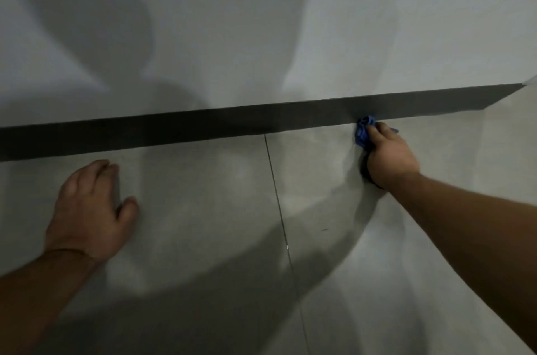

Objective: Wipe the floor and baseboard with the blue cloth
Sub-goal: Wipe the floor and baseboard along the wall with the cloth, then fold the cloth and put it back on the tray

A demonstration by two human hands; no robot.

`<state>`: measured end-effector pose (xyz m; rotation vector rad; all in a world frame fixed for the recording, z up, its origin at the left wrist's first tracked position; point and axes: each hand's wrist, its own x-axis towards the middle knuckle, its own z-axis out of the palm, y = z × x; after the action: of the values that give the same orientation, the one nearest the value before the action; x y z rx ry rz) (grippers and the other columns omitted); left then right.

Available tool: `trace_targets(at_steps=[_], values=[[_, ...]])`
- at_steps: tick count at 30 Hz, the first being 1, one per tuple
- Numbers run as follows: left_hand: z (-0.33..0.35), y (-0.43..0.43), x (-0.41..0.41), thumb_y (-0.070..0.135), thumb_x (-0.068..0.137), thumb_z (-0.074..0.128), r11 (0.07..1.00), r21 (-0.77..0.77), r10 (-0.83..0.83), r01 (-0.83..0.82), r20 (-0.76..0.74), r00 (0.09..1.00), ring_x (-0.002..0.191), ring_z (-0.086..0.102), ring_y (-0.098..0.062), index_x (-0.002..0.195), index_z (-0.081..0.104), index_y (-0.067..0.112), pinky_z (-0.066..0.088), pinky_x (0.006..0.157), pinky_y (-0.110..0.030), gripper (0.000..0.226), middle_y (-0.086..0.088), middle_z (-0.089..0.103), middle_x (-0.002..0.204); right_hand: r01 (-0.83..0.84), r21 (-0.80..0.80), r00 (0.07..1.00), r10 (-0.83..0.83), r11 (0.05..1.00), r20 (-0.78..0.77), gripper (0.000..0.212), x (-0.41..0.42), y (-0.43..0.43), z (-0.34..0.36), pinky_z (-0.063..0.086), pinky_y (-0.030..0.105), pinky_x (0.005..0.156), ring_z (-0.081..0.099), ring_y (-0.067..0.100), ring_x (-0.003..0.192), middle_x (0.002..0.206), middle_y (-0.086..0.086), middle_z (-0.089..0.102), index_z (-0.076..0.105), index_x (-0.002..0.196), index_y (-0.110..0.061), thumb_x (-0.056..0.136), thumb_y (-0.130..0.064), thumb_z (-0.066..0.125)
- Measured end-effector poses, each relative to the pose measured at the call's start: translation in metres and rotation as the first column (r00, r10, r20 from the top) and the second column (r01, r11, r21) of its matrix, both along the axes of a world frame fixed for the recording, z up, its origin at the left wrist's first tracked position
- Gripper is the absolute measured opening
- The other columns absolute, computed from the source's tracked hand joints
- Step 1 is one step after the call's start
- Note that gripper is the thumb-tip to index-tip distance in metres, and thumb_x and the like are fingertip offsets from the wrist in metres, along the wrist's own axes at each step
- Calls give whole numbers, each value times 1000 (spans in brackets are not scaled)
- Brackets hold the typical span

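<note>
A dark baseboard (203, 128) runs across the view where the pale wall meets the grey tiled floor (203, 194). My right hand (389, 157) grips a bunched blue cloth (363, 132) and presses it into the seam at the foot of the baseboard, right of centre. Most of the cloth is hidden under my fingers. My left hand (93, 209) lies palm down on the floor at the left, fingers spread a little, holding nothing, a short way in front of the baseboard.
A thin grout line (279, 209) runs from the baseboard toward me between two floor tiles. The white wall (261, 20) rises behind the baseboard. The baseboard ends at a corner (523, 87) at far right. Soft shadows cross wall and floor.
</note>
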<state>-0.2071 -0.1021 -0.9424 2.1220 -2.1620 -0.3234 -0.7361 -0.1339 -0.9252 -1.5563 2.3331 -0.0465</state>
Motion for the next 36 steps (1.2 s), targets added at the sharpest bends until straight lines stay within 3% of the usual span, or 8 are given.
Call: trace_targets(at_steps=[6,13,17,25,32,34,36], values=[[6,9,-25,50,87,37,1000,17,-18,18,41,999,142,38,-46,147,45,-3,28,122,-56,80,-27,42,154,11,-99,999,-6,995,53,59,45,-2,-5,23,46,125,32,40,147,162,16,34,37,157,-12,98,-6,45],[13,15,-27,47,98,51,997,82,3,-1,-23,1000,154,21,-35,157,34,9,18,129,-48,72,-16,26,167,-289,-157,950,303,944,76,54,171,9,-10,18,48,128,25,32,153,165,10,32,40,155,-19,102,-17,46],[18,16,-19,48,95,59,994,112,-10,20,-89,996,154,19,-32,156,37,15,16,128,-40,73,-11,23,169,-399,-126,897,415,908,152,57,239,5,-3,13,42,127,23,29,154,167,7,29,40,156,-20,101,-17,51],[22,40,-2,48,85,67,980,200,11,21,-156,988,155,13,-23,159,30,20,15,127,-34,87,-2,19,169,-692,-33,702,682,722,207,60,337,22,-6,-1,44,128,5,23,159,172,0,14,27,160,-33,103,-23,47],[28,76,6,36,84,68,987,154,84,-46,-253,964,150,27,-22,157,34,17,24,127,-35,83,-2,35,161,-855,-80,468,828,513,309,65,350,52,4,6,45,129,15,18,157,168,-5,27,33,157,-36,99,-14,53],[30,78,6,30,85,68,988,133,119,-81,-310,943,147,33,-23,155,39,17,29,125,-36,76,-3,42,158,-810,-116,474,758,575,447,68,340,61,12,23,41,125,35,19,148,161,-4,40,34,155,-36,95,-16,60],[33,75,5,25,87,65,983,138,164,-123,-354,921,143,39,-24,153,43,19,34,122,-36,71,-4,50,154,-689,-191,520,660,699,542,67,328,70,18,34,28,116,50,17,137,153,-3,51,41,153,-30,92,-22,67]])
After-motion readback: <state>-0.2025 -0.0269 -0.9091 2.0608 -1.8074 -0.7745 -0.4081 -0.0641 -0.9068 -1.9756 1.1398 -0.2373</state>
